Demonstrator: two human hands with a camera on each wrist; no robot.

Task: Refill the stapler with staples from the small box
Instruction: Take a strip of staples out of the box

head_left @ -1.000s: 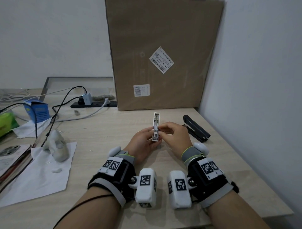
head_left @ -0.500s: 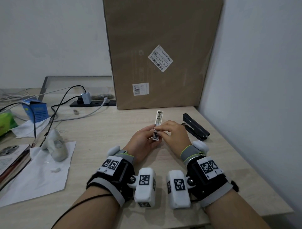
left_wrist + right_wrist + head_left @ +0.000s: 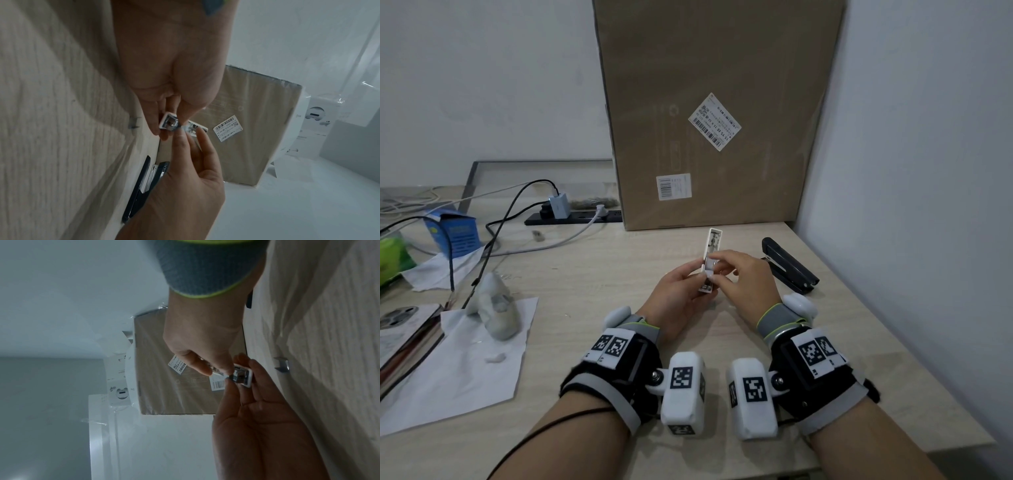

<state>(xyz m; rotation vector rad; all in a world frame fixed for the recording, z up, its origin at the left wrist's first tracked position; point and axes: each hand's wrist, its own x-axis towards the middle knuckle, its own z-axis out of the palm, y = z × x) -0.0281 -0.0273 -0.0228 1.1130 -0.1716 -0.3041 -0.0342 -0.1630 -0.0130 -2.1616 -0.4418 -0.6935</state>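
A small white staple box [image 3: 711, 255] stands almost on end above the desk, between my two hands. My left hand [image 3: 690, 279] grips its lower part from the left. From the right, the thumb and forefinger of my right hand [image 3: 726, 270] pinch the box. The box's open near end [image 3: 169, 124] shows shiny metal staples inside. What exactly the right fingertips [image 3: 227, 369] hold there is too small to tell. The black stapler [image 3: 789, 265] lies closed on the desk just right of my right hand, untouched.
A tall cardboard box [image 3: 715, 113] leans against the wall behind. The right wall runs close to the stapler. A loose bit of staples [image 3: 281, 364] lies on the desk under my hands. Cables, a power strip [image 3: 571, 217], a blue carton [image 3: 453, 233] and papers fill the left side.
Both hands keep their hold on the staple box. The box has tipped slightly to the right and the view has shifted a little.
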